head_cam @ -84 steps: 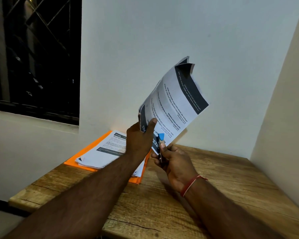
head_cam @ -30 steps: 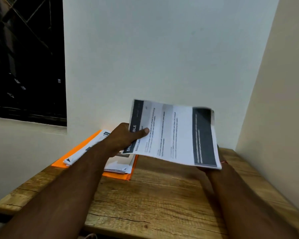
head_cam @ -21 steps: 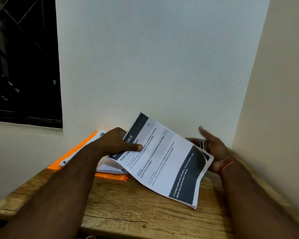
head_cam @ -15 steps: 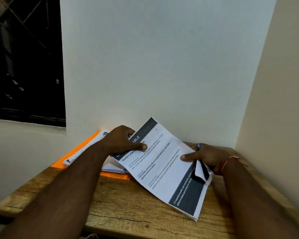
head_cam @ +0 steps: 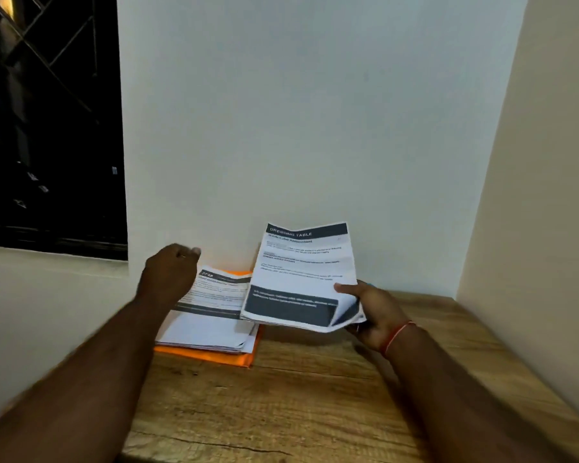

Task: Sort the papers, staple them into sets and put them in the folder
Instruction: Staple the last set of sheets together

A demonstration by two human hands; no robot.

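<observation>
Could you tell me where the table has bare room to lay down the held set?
Bare table runs along the front, between the folder and the near edge, and rightward to the side wall. The back left is crowded: stack on folder, left hand over it.

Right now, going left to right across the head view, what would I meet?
From the left: dark window → left hand → paper stack → held papers → right hand → side wall.
</observation>
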